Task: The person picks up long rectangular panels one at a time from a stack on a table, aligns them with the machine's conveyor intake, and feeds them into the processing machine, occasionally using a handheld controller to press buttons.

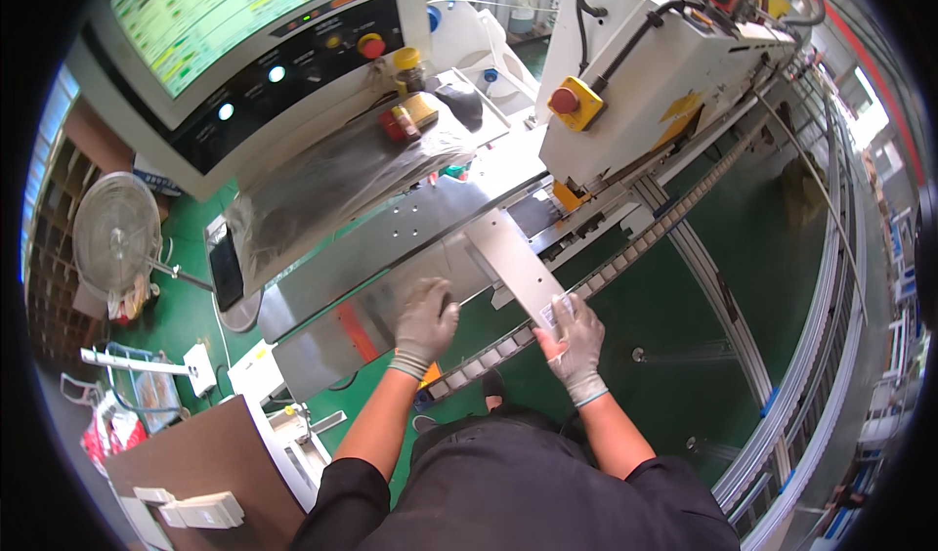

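Observation:
My right hand [575,347], in a pale work glove, grips the near end of a long flat white panel [513,263]. The panel has small holes and a printed label [555,311] beside my fingers. Its far end lies at the edge of the metal worktable [396,284], close to the white machine head [625,102]. Over the table's near edge is my left hand [427,321], gloved too, holding nothing, with its thumb apart from the fingers. An orange-red strip [358,331] lies on the table to its left.
A control panel [322,70] with a lit screen stands at the upper left. Plastic film [332,194] covers a shelf holding small items and a phone [226,268]. A segmented cable chain [625,263] and metal rails [782,444] run along the right. A fan [117,231] stands left.

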The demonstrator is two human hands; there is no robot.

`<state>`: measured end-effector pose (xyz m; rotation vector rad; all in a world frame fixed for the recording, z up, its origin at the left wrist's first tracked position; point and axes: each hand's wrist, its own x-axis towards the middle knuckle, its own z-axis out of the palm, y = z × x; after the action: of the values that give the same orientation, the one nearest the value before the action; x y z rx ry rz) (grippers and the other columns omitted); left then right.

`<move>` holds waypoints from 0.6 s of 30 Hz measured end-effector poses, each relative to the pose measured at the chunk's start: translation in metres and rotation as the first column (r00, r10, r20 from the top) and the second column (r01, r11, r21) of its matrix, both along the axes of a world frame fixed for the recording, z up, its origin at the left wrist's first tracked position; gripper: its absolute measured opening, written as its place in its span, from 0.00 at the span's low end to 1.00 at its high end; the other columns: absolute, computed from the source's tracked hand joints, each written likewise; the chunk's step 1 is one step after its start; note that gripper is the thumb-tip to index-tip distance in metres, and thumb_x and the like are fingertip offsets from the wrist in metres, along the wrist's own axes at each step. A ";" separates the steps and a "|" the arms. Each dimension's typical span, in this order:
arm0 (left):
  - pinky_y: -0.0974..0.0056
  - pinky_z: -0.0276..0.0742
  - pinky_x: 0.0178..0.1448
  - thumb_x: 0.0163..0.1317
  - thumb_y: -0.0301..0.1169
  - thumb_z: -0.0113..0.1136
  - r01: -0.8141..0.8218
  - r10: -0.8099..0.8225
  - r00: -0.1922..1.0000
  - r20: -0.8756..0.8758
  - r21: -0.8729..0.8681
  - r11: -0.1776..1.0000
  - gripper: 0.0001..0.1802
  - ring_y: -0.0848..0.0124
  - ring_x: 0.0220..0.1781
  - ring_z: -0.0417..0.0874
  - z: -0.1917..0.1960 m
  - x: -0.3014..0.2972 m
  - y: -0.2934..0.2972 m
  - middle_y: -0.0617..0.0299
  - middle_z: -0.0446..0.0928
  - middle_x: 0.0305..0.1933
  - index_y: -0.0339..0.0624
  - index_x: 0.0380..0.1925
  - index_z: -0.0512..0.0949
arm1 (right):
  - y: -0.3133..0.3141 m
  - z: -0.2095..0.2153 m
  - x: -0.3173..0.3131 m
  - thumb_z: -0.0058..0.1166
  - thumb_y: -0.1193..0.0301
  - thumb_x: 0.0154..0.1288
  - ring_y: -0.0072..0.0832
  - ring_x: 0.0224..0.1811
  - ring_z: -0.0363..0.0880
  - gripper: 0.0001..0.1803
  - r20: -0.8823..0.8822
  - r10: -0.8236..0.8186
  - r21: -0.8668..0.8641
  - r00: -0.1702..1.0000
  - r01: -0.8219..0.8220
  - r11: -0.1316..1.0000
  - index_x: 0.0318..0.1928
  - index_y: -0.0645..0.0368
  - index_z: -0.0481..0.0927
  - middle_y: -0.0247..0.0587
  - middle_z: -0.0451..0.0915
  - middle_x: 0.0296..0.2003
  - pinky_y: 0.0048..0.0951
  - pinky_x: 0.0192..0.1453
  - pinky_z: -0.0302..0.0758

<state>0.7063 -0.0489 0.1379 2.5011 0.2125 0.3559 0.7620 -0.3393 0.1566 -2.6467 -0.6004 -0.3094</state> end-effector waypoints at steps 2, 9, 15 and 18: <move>0.45 0.52 0.83 0.65 0.45 0.63 -0.046 0.063 0.997 -0.048 0.294 0.955 0.32 0.49 0.78 0.63 -0.036 -0.012 0.035 0.51 0.69 0.73 0.43 0.66 0.72 | -0.003 -0.005 0.017 0.73 0.53 0.53 0.53 0.64 0.74 0.36 0.002 -0.035 -0.043 0.999 0.035 0.998 0.62 0.52 0.82 0.53 0.74 0.65 0.50 0.64 0.70; 0.40 0.46 0.84 0.63 0.51 0.63 -0.040 0.107 0.984 -0.142 0.407 0.913 0.37 0.51 0.80 0.58 -0.026 -0.005 0.028 0.55 0.64 0.75 0.47 0.68 0.68 | 0.015 -0.009 0.049 0.66 0.52 0.62 0.49 0.67 0.71 0.31 -0.003 -0.069 -0.136 0.998 0.068 0.988 0.64 0.49 0.81 0.53 0.73 0.67 0.51 0.68 0.67; 0.39 0.49 0.82 0.62 0.52 0.62 -0.018 0.102 0.980 -0.170 0.433 0.901 0.36 0.51 0.78 0.59 -0.018 -0.001 0.024 0.55 0.64 0.73 0.48 0.66 0.68 | 0.010 -0.006 0.061 0.64 0.52 0.63 0.48 0.66 0.71 0.31 -0.009 -0.065 -0.220 0.998 0.062 0.973 0.64 0.49 0.80 0.55 0.72 0.67 0.52 0.67 0.68; 0.39 0.49 0.82 0.62 0.51 0.62 -0.016 0.110 0.974 -0.198 0.424 0.905 0.36 0.51 0.79 0.58 -0.017 -0.001 0.024 0.55 0.64 0.74 0.48 0.66 0.68 | 0.007 -0.001 0.067 0.64 0.52 0.63 0.48 0.66 0.71 0.31 -0.032 -0.061 -0.250 0.998 0.051 0.967 0.65 0.49 0.80 0.55 0.71 0.67 0.52 0.66 0.68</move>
<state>0.7050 -0.0248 0.1210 2.9704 0.3360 0.1614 0.8291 -0.3320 0.1557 -2.9079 -0.5859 -0.2088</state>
